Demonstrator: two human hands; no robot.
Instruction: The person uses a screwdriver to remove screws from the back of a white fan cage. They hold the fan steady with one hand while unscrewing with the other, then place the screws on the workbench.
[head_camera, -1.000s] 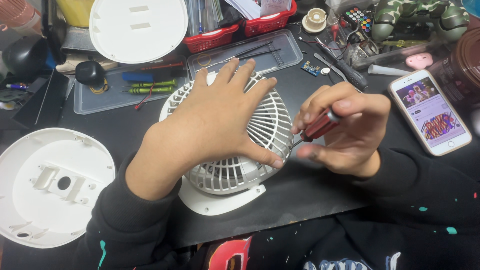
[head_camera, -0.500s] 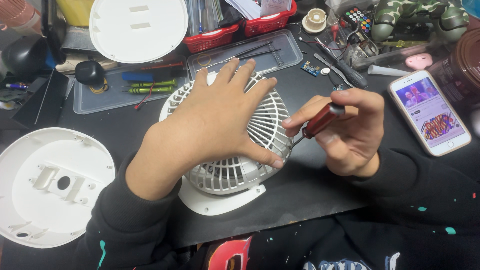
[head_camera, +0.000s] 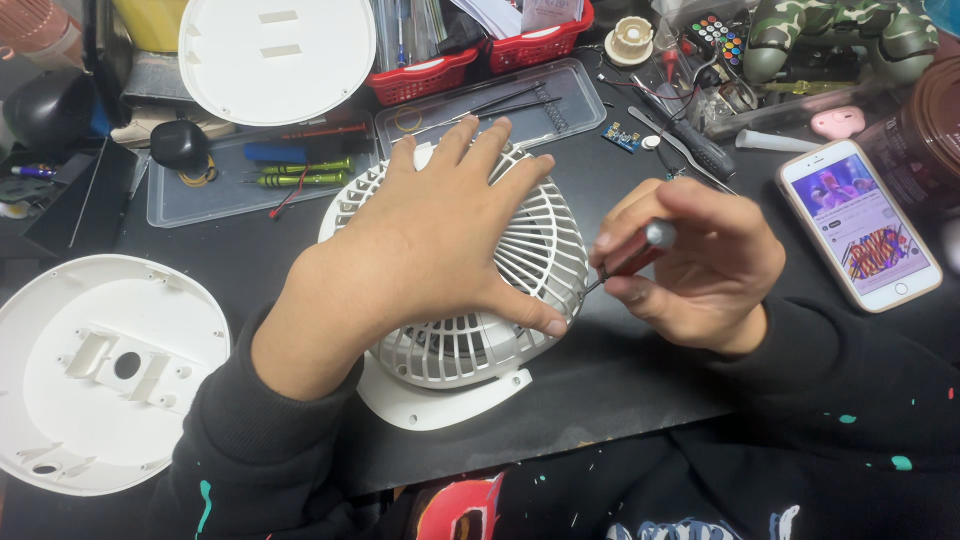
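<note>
Two hands on one white fan (head_camera: 520, 300), which lies grille-up on the black mat (head_camera: 620, 390) at the centre of the desk. Left hand (head_camera: 420, 250) is spread flat over the grille w/ fingers splayed and thumb hooked at the right rim; it grips nothing, just presses down, prob. to keep the fan from spinning or sliding. Right hand (head_camera: 690, 265) is pinched round a red-handled screwdriver (head_camera: 635, 255), thumb and fingers wrapped on the handle, shaft angled down-left so the tip meets the grille's right edge just beside the left thumb; looks like a screw spot there, but too small to tell. Fan's base plate (head_camera: 440, 400) pokes out below the grille, toward the person. Round white cover (head_camera: 90, 370) sits inside-up well to the left, another white disc (head_camera: 275, 60) at the back. Clear tray (head_camera: 200, 200) w/ green drivers sits behind the fan, red baskets (head_camera: 470, 60) beyond it. Phone (head_camera: 860, 225) w/ lit screen lies to the right, apart from the work.
</note>
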